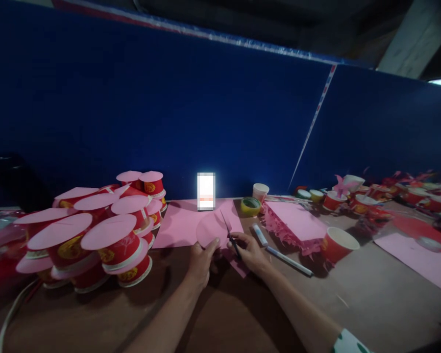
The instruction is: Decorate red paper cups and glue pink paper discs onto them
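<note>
My left hand (203, 262) pinches the lower edge of a round piece of pink paper (208, 230), thumb on top. In my right hand (249, 250) is a pair of scissors (227, 225), its blades pointing up and away beside the round piece's right edge. A strip of pink paper (239, 267) hangs below the scissors, near the right fingers. Behind both hands, larger pink sheets (176, 225) lie flat on the brown table (161, 318). Whether the blades are touching the paper is hard to make out.
Stacked red paper cups (127, 245) with pink discs stand left. A bright phone-like screen (206, 189) leans at the back. Right are a tape roll (250, 206), a marker (290, 261), a glue stick (259, 234), fringed pink paper (297, 220) and a red cup (338, 245). A blue partition (169, 108) rises behind.
</note>
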